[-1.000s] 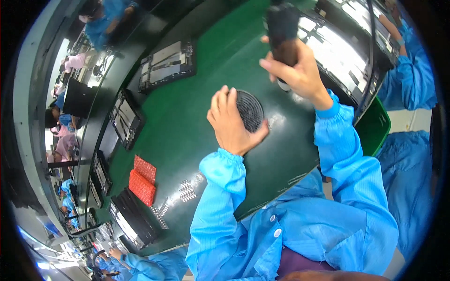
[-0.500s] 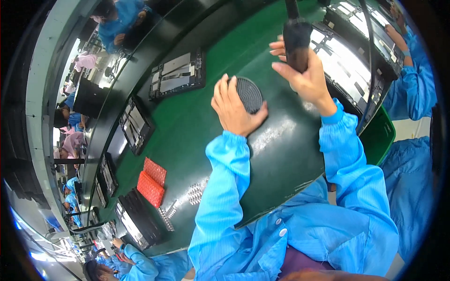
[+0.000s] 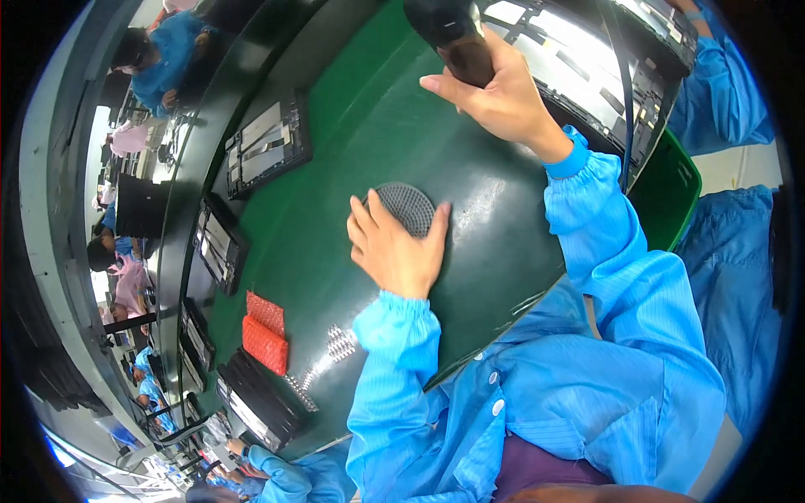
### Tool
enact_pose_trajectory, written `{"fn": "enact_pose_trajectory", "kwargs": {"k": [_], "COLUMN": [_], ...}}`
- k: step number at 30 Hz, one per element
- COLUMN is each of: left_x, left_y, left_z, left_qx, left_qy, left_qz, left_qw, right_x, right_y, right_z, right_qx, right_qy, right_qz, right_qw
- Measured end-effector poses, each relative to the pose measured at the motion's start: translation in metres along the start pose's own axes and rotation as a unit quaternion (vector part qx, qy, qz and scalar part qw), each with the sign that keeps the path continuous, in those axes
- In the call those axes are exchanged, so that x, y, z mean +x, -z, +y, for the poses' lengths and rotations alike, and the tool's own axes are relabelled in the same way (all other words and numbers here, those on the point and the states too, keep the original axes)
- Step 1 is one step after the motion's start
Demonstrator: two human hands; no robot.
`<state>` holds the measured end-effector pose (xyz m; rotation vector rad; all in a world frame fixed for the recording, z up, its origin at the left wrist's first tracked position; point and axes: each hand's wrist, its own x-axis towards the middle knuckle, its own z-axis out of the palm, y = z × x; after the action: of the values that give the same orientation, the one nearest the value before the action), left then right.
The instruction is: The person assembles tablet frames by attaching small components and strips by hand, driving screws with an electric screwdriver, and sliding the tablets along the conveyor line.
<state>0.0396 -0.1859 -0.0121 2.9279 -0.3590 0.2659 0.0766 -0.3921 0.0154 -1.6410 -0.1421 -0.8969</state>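
Observation:
My left hand [image 3: 398, 258] lies over a round dark grey disc [image 3: 408, 205] with a textured top. Its fingers curve along the disc's left side and the thumb lies at the right edge; the palm hides the near part. The disc sits at the bench top. Higher up and to the right, my right hand [image 3: 513, 102] grips a black handheld tool [image 3: 463, 46] with a thick rounded head. The fingers behind its handle are mostly hidden, and I cannot make out its exact kind. The tool is raised above the bench.
A large panel with a silvery sheet [image 3: 579, 63] lies beyond my right hand, with a black cable [image 3: 626, 101] across it. A green bin [image 3: 671, 189] stands right. On the green bench [image 3: 327, 243] lie framed panels [image 3: 267, 142], red bubble wrap [image 3: 265, 344] and small metallic parts [image 3: 340, 344].
The view has shifted. The disc and my left hand now appear lower and farther left, with the disc lying flatter. My right hand has moved left and up, and the tool has tilted left.

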Motion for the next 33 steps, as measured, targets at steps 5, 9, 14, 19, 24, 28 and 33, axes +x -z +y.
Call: {"fn": "enact_pose_trajectory", "kwargs": {"k": [5, 9, 14, 19, 24, 28, 33], "left_x": [-0.006, 0.034, 0.054, 0.065, 0.067, 0.069, 0.045], "left_y": [0.023, 0.011, 0.011, 0.004, 0.010, 0.032, 0.039], "left_z": [-0.008, -0.001, 0.019, 0.029, 0.031, 0.006, -0.019], "left_qx": [-0.074, -0.242, -0.162, -0.146, -0.127, -0.200, -0.208], "left_qy": [-0.220, -0.322, -0.336, -0.391, -0.478, -0.393, -0.277], "left_qz": [0.085, -0.125, -0.223, -0.253, -0.182, -0.142, -0.188], "left_qw": [0.969, 0.907, 0.901, 0.873, 0.850, 0.886, 0.919], "right_x": [-0.002, 0.000, 0.001, 0.005, 0.009, 0.013, 0.012], "right_y": [-0.001, -0.002, 0.011, 0.017, 0.019, 0.027, 0.030], "right_z": [0.000, -0.006, -0.010, -0.010, -0.011, -0.003, 0.002], "right_qx": [-0.001, 0.009, 0.005, 0.034, 0.010, 0.003, -0.029], "right_qy": [0.020, 0.023, -0.017, -0.047, -0.057, -0.025, -0.036], "right_qz": [-0.006, -0.007, 0.000, -0.005, -0.007, 0.010, -0.029], "right_qw": [1.000, 1.000, 1.000, 0.998, 0.998, 1.000, 0.999]}}
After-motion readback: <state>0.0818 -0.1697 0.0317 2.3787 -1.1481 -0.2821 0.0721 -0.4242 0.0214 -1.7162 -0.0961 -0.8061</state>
